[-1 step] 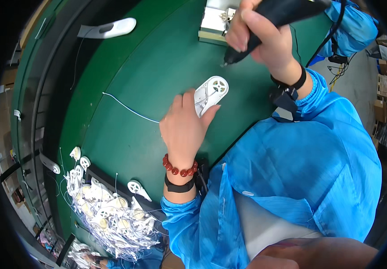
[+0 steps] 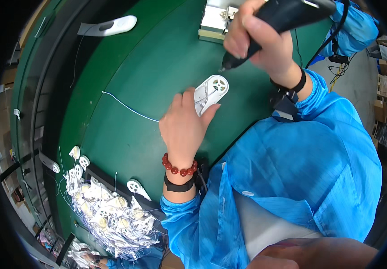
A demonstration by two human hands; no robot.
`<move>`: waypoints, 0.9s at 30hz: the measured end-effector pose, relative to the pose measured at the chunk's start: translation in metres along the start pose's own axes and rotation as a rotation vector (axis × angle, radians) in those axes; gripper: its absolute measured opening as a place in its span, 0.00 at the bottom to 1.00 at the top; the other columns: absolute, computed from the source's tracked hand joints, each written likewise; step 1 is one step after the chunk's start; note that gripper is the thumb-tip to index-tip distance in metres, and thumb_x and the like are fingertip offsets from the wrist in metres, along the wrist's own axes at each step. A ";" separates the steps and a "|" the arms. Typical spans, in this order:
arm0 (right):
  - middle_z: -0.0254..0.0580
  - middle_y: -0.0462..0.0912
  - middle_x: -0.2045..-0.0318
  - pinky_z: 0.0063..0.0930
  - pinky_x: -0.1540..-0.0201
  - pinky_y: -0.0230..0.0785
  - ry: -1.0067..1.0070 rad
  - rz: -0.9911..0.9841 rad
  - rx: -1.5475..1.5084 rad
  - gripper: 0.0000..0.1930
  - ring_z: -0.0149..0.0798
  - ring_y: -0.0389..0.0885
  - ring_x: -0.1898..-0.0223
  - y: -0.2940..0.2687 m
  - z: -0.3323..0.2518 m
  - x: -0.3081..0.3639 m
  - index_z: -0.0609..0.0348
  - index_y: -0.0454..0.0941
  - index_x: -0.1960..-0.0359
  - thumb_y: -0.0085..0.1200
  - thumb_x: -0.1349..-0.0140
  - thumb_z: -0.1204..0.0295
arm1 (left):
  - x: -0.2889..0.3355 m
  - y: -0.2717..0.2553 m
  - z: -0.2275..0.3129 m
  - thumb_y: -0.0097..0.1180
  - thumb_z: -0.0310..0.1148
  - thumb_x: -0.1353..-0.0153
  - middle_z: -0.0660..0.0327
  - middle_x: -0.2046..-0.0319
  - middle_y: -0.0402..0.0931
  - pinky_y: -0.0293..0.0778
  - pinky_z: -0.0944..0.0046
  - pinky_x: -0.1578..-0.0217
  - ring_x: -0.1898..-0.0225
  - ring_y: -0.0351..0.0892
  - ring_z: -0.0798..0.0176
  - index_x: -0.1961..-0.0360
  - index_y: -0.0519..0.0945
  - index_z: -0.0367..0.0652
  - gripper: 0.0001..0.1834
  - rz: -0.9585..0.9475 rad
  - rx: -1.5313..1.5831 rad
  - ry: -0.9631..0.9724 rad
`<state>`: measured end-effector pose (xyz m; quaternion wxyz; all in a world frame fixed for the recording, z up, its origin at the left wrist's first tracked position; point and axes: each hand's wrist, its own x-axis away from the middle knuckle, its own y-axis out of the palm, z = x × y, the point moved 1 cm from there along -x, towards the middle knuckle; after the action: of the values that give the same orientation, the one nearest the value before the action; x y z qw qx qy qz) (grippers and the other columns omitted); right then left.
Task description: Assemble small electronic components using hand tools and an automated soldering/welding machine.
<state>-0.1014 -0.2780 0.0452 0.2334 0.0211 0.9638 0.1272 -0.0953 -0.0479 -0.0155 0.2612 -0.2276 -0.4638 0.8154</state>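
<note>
A white oblong plastic housing (image 2: 205,92) with a spoked wheel at its rounded far end lies on the green table. My left hand (image 2: 182,123) grips its near part, fingers along one side and thumb on the other, so that end is hidden. From under this hand a thin pale cord (image 2: 128,107) runs left across the tabletop. In my right hand (image 2: 267,40), a black electric screwdriver (image 2: 287,15) is tilted downward. Its tip hangs just beyond the wheel end, apart from the housing as far as I can see.
A box of small parts (image 2: 212,21) stands at the far edge. Upper left lies another white housing (image 2: 119,26). A heap of white wheeled pieces with tangled cords (image 2: 113,215) fills the lower left, one loose piece (image 2: 136,186) beside it. A blue sleeve (image 2: 357,27) shows upper right.
My right hand and the screwdriver have shifted slightly; the tip sits a little lower and nearer the housing's wheel end. My left hand and the housing look nearly unchanged.
</note>
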 end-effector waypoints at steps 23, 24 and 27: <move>0.37 0.73 0.81 0.26 0.75 0.68 0.093 -0.158 -0.019 0.08 0.30 0.71 0.81 0.052 0.021 0.018 0.59 0.66 0.61 0.50 0.30 0.70 | -0.001 -0.004 -0.006 0.74 0.47 0.52 0.61 0.62 0.79 0.78 0.56 0.64 0.61 0.82 0.53 0.55 0.82 0.43 0.27 0.050 0.108 0.025; 0.37 0.74 0.81 0.27 0.75 0.68 0.066 -0.144 -0.013 0.08 0.30 0.71 0.81 0.051 0.020 0.017 0.59 0.66 0.61 0.50 0.30 0.69 | -0.002 -0.005 -0.007 0.76 0.43 0.53 0.61 0.59 0.79 0.77 0.55 0.62 0.59 0.81 0.53 0.58 0.82 0.43 0.24 0.135 0.174 0.085; 0.37 0.74 0.80 0.27 0.76 0.68 0.036 -0.139 -0.032 0.07 0.30 0.71 0.81 0.050 0.015 0.012 0.57 0.66 0.61 0.49 0.30 0.68 | -0.002 -0.005 -0.012 0.76 0.33 0.53 0.62 0.54 0.78 0.77 0.56 0.57 0.55 0.79 0.53 0.58 0.84 0.40 0.20 0.161 0.371 0.131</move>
<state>-0.1062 -0.2252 0.0394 0.2243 -0.0519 0.9649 0.1263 -0.0856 -0.0393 -0.0161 0.2621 -0.2647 -0.2682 0.8884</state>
